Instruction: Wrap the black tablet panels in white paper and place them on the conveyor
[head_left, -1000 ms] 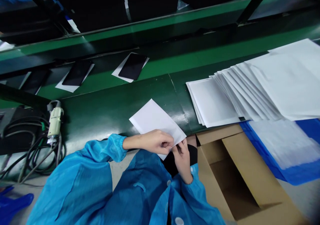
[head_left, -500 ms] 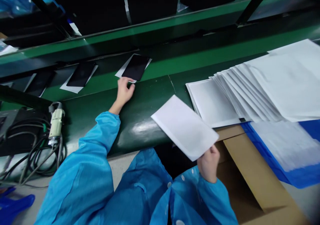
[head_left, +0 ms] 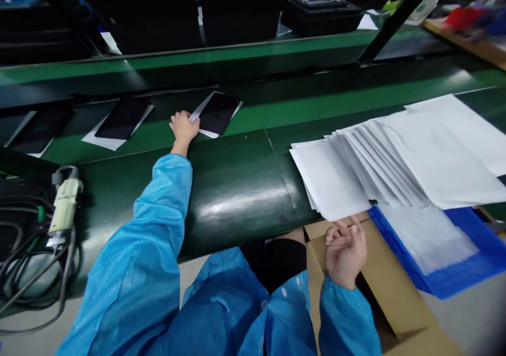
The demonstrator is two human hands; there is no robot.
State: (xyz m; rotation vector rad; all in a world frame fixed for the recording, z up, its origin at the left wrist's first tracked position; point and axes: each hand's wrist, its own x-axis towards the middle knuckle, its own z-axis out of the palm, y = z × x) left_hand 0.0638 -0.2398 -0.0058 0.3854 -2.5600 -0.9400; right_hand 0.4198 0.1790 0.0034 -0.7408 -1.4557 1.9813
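Observation:
On the green conveyor, my left hand [head_left: 184, 127] is closed at the left corner of a white envelope [head_left: 203, 107], its fingertips partly hidden. A black tablet [head_left: 219, 113] lies on that envelope, just right of the fingers. My right hand [head_left: 346, 253] is turned palm up with its fingers loosely bent and apart. It is just below the near edge of a white envelope [head_left: 332, 179] at the left end of a fanned stack of envelopes [head_left: 446, 155]. A fingertip is close to that edge; whether it touches I cannot tell.
Further left, more tablets [head_left: 122, 118] lie on white envelopes. A pale green power tool [head_left: 65, 205] with coiled black cables sits at the left. Below the stack are an open cardboard box [head_left: 389, 274] and a blue bin [head_left: 470, 271] of translucent sheets. Dark posts [head_left: 395, 21] rise behind.
My right hand has let go of the white envelope, which now appears at the left end of the stack. My left hand has shifted from the tablet's near corner to the envelope's left corner.

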